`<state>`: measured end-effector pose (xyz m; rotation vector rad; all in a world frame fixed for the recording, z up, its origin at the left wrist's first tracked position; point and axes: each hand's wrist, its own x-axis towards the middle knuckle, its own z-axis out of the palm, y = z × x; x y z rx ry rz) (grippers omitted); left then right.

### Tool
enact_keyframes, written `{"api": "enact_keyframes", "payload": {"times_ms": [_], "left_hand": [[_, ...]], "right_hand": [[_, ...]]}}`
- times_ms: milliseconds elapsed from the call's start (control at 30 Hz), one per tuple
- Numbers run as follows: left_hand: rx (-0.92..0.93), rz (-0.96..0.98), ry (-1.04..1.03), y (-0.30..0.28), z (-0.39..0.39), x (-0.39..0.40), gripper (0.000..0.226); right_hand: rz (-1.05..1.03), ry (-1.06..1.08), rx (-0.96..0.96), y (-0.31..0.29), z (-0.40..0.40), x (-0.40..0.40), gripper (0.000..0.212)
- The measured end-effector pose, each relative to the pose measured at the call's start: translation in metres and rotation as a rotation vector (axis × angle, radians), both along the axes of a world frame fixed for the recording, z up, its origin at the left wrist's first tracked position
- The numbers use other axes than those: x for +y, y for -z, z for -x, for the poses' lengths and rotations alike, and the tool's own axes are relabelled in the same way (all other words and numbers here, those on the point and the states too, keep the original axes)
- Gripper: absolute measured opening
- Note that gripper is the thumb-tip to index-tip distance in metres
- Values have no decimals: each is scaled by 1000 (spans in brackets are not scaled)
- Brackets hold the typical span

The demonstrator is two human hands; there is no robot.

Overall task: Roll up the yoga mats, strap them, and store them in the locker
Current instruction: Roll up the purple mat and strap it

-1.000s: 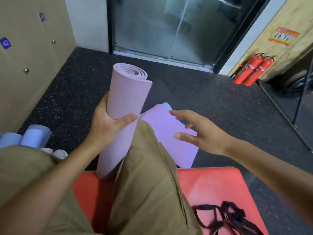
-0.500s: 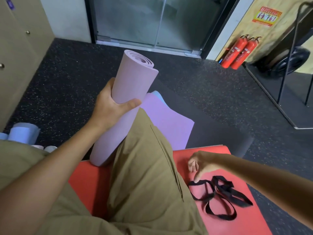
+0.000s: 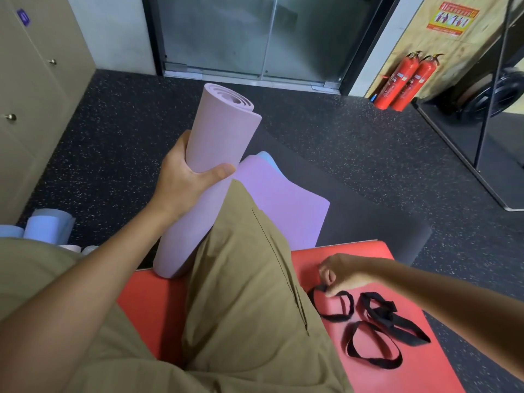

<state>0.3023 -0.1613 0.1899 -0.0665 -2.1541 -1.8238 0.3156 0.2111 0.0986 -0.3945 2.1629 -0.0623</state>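
Note:
A rolled lilac yoga mat [image 3: 209, 154] stands tilted between my knees, its lower end on the red mat [image 3: 402, 373]. My left hand [image 3: 184, 182] grips the roll around its middle. My right hand [image 3: 343, 272] is low on the right, pinching one end of a black strap [image 3: 337, 306] that lies on the red mat. More black straps [image 3: 380, 336] lie in loops beside it. A flat purple mat [image 3: 278, 202] with a blue one under it lies on the floor ahead. Beige lockers [image 3: 34, 89] line the left wall.
Rolled pale blue mats [image 3: 46, 229] lie on the floor at the left by the lockers. A dark grey mat [image 3: 368, 222] lies flat ahead. Glass doors [image 3: 255, 38] stand at the back. Two red fire extinguishers [image 3: 405, 78] lean at the right wall near a black rack.
My right hand dropped from in front of the roll down to the red mat and took hold of a black strap's end. The left hand kept its hold on the roll.

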Motion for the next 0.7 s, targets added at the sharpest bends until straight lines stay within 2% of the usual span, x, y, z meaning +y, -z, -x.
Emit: {"api": "enact_keyframes", "payload": {"times_ms": [67,133,267,333,400,500,600,700], "left_hand": [[1,-6,-1,0,0,0,58],[-1,-14,-5,1,1,-1,59],[-6,-21,-8,1,0,-3,59],[-4,-27,-11,1,-1,-4,60],[-3,-30,-15,0,-2,-4,60],[-2,-25,-19,0,-2,-5,60],[-1,-37,-28,1,-2,-7,61],[-4,-52,-33,2,0,-9,62]], "right_hand": [[123,188,-16,-6,8,-1,25],[347,435,-91,-10,14,-5,33],[708,848,-236,-15,18,-20,15],[818,972,-275,-16,21,-28,19],[881,1032,-313,-18,24,-35,22],[954,1065,-407,-25,30,-43,14],[1100,1136,-462,-33,40,-47,25],[1206,1089,-436,-47,49,-53,48]]}}
